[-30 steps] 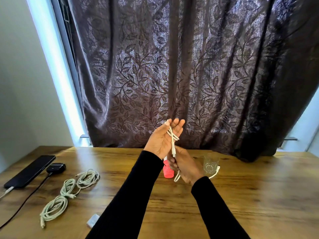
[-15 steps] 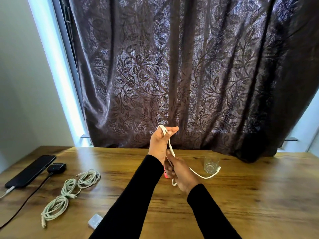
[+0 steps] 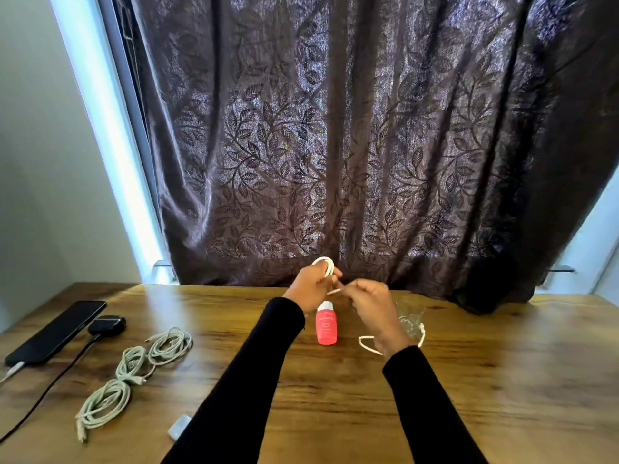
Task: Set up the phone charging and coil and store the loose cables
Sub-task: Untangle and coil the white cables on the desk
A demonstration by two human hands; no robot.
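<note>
While the left hand (image 3: 311, 287) grips a small loop of thin white charging cable (image 3: 324, 266) above the far edge of the brown wooden table (image 3: 502, 380), the right hand (image 3: 370, 304) pinches the strand at its three o'clock, mid-coil. Slack trails toward five o'clock beside a clear drinking glass (image 3: 410, 318); the next wrap likely needs that tail drawn in.

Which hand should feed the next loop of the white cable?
Probably right. The left hand already holds the coiled loops of the white cable; the right hand pinches the strand beside them, slack trailing below its wrist.
</note>
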